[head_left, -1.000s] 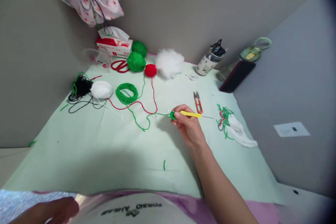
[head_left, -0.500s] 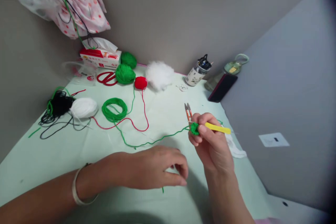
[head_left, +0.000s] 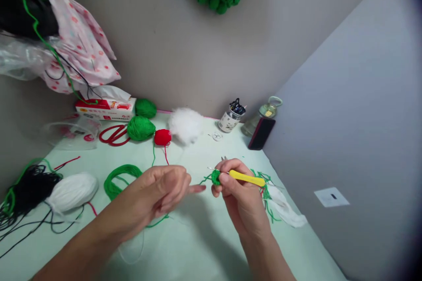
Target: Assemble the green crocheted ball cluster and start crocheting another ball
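Observation:
My right hand (head_left: 239, 193) is closed on a crochet hook with a yellow handle (head_left: 247, 178). Pinched in the same fingers is a small round piece of green crochet (head_left: 216, 177), the hook's thin metal tip lying across its top. A strand of green yarn (head_left: 206, 179) runs from this piece leftward to my left hand (head_left: 165, 191). That hand is raised with its fingers curled on the strand and one finger pointing right; the exact grip is hidden. Behind it lies a coil of green yarn (head_left: 114, 184), partly covered. Scissor tips (head_left: 224, 158) show just behind my right hand.
Along the back are a tissue box (head_left: 121, 109), green yarn balls (head_left: 141, 128), red-handled scissors (head_left: 114, 135), a red ball (head_left: 162, 137), white stuffing (head_left: 186, 125), a pen jar (head_left: 230, 119) and a phone (head_left: 262, 134). White yarn (head_left: 73, 189) and tangled black yarn (head_left: 33, 184) lie left.
My left hand has risen from low over the table to the green strand and curled its fingers. The view has tilted up, showing green crocheted pieces on the wall. My right hand keeps its hold.

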### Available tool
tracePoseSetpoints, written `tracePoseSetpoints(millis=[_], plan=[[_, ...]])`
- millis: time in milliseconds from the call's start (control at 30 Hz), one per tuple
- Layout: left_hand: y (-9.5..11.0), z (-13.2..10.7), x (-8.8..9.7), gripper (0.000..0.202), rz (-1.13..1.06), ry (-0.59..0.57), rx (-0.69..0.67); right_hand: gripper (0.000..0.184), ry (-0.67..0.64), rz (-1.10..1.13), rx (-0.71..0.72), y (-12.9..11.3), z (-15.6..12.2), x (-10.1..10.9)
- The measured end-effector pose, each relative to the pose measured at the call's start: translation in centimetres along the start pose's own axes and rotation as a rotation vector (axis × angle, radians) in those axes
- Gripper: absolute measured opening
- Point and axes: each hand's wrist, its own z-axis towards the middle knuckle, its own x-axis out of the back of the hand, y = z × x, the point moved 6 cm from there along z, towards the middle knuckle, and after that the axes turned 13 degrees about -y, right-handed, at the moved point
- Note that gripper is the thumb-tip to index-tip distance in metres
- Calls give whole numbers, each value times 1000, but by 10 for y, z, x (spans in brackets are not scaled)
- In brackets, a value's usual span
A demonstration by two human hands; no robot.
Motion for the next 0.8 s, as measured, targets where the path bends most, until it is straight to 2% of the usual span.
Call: tracePoseSetpoints(millis=[67, 167, 267, 333, 433, 500, 567, 600, 700, 800], plan=[[-5, 4, 4, 55, -34, 54, -20, 14, -59, 27, 10, 0, -2, -11], [-7, 6, 4, 53, -235, 108, -76, 12, -139, 61, -13, 5, -11, -24], [3, -1, 8, 49, -349, 293, -255, 12, -158, 69, -20, 12, -20, -29], [13, -11, 9, 46, -224, 400, -373, 13, -137, 63, -11, 14, -25, -28], [21, -19, 0, 51, 297, 392, -417, 13, -80, 49, 24, 13, -31, -22], [17, -17, -9, 46, 710, 355, -351, 12, -49, 30, 60, 10, -35, -19], [5, -13, -14, 26, 921, 329, -232, 11, -29, -21, 95, 8, -38, -16], [-2, -10, -15, 21, 919, 316, -161, 10, -23, -62, 113, 7, -39, -15], [-23, -4, -15, 38, 622, 298, 34, 10, 21, -221, 179, 4, -42, -12], [-33, -1, -17, 40, 299, 307, 114, 11, 49, -276, 228, 4, -41, -11]])
